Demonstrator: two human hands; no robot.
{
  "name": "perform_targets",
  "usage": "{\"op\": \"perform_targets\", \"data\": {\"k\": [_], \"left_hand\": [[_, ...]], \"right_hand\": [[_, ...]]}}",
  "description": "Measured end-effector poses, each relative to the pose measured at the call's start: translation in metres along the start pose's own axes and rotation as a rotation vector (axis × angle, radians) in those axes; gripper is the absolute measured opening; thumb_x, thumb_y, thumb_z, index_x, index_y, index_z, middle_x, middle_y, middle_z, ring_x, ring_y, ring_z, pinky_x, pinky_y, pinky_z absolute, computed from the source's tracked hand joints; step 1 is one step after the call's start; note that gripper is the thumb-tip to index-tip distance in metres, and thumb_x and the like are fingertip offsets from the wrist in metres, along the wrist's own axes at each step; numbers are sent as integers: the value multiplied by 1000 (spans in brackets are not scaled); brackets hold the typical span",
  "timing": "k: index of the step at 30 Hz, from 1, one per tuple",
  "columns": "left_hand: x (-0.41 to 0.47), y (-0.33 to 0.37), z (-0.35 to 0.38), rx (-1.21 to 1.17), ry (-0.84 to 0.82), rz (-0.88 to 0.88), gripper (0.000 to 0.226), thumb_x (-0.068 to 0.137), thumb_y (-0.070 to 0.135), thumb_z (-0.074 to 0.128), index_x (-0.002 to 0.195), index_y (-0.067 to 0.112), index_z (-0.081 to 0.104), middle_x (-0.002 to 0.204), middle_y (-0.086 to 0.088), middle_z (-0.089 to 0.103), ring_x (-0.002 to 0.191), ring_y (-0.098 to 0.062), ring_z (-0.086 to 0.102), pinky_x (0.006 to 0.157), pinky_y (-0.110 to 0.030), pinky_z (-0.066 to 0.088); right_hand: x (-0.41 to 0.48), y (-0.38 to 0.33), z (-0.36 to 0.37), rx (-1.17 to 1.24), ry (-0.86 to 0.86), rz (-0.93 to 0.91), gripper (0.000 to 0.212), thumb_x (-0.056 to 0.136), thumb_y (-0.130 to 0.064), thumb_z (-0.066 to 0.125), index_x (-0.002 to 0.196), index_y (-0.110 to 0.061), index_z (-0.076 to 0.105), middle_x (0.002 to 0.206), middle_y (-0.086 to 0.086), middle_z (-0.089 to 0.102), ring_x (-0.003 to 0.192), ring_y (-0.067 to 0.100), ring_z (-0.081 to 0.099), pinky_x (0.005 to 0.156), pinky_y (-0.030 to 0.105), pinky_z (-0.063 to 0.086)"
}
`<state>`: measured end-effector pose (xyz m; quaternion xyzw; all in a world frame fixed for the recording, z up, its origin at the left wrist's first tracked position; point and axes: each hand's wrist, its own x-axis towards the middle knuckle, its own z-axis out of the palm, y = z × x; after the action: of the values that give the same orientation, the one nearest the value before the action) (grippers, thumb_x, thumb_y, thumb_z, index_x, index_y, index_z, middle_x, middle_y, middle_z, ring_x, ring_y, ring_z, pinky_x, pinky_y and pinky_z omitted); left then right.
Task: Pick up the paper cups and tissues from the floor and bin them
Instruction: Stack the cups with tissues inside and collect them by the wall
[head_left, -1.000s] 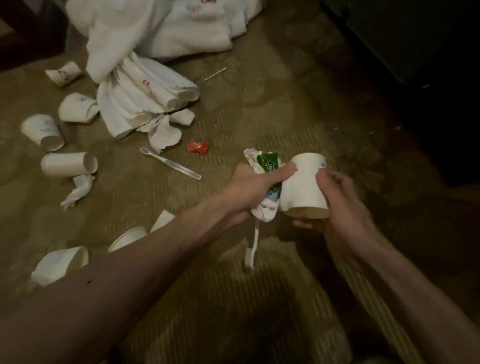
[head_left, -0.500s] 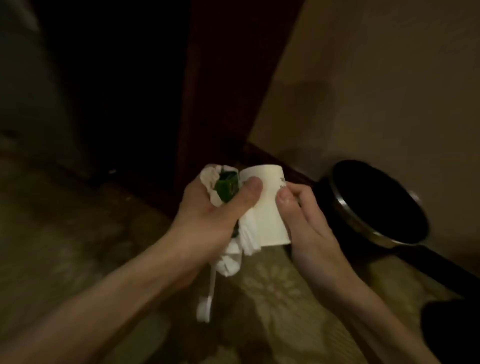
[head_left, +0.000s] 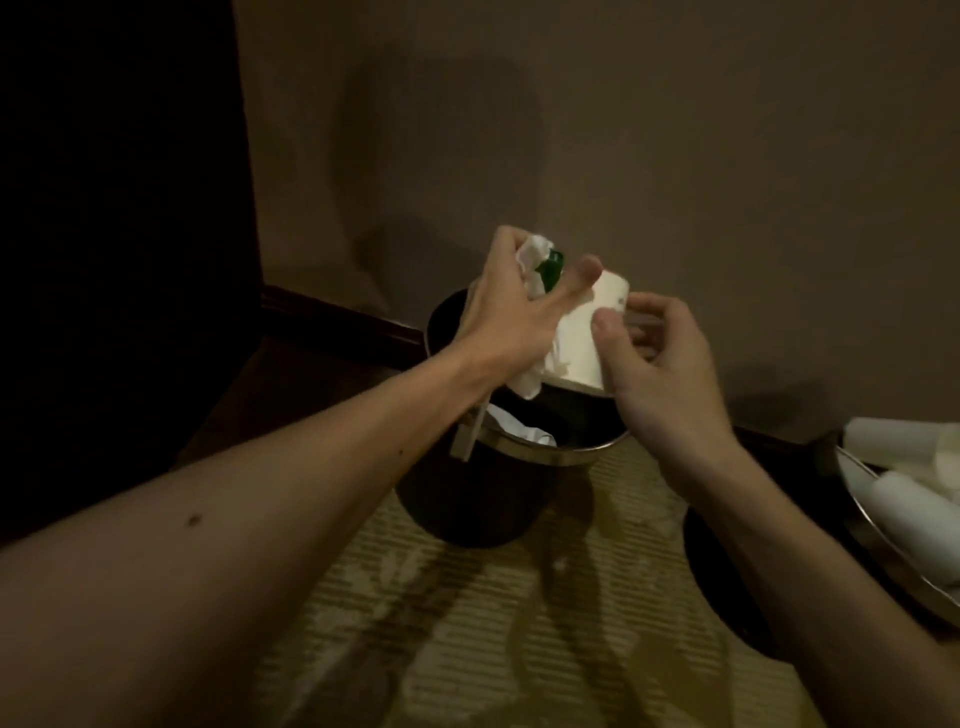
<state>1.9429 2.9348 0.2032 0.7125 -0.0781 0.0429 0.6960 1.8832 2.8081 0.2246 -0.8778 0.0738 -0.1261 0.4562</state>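
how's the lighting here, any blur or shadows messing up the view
Head view: dim, warm light; a large soft shadow lies on the wall; the left side is near black; the paper cup over the bin reads clearly; the white cups at the right edge are blurred.

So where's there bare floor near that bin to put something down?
Bare carpet lies before the bin, between the left forearm and right forearm; a darker strip of floor lies left of it, by the skirting. Above the bin is crowded: the left hand grips tissue, the right hand holds a paper cup.
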Motion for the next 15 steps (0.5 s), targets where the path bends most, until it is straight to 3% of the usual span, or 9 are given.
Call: {"op": "perform_targets", "data": {"k": [3,5,6,8,10,12,15], "left_hand": [[11,-35,9,97,-82,-91,41,93,53,59,115,26,37,99,7,59,79,-5,63,49,-13,45],[18,-48,9,181,-153,-161,44,95,54,55,122,28,32,107,3,60,81,-8,64,47,-13,46],[22,-54,9,227,-195,-203,48,95,56,53,127,28,30,112,0,59,87,-12,64,53,-18,51],[30,-66,12,375,-298,-301,62,94,62,48,141,28,26,129,-9,54,106,-25,61,80,-38,57],[36,-75,15,497,-383,-415,71,94,66,41,150,26,26,146,-14,44,124,-34,52,100,-53,47],[39,-77,14,503,-401,-453,67,98,64,37,145,17,40,139,-13,52,118,-29,56,99,-51,48],[43,-66,8,496,-374,-355,48,104,49,35,127,14,60,122,-8,63,107,-23,61,94,-40,51]], "right_hand": [[13,27,4,-125,-67,58,33,93,-47,60,117,-33,44,95,-14,59,90,10,64,81,45,59],[19,38,7,-221,-116,85,37,91,-49,60,120,-32,44,96,-11,61,95,15,65,83,48,58],[22,42,9,-277,-136,85,41,91,-50,60,124,-29,47,98,-10,62,98,18,65,84,49,57],[25,48,10,-405,-176,69,42,93,-48,57,126,-22,55,103,-5,67,100,20,65,86,50,55],[25,49,8,-495,-244,37,30,99,-42,51,112,-20,67,99,0,71,92,19,67,81,47,55],[22,49,2,-495,-287,20,29,103,-36,47,99,-20,71,88,2,71,81,18,67,75,46,56],[16,44,-9,-451,-253,-24,26,103,-32,47,105,-21,70,92,-4,69,86,12,65,77,38,55]]}}
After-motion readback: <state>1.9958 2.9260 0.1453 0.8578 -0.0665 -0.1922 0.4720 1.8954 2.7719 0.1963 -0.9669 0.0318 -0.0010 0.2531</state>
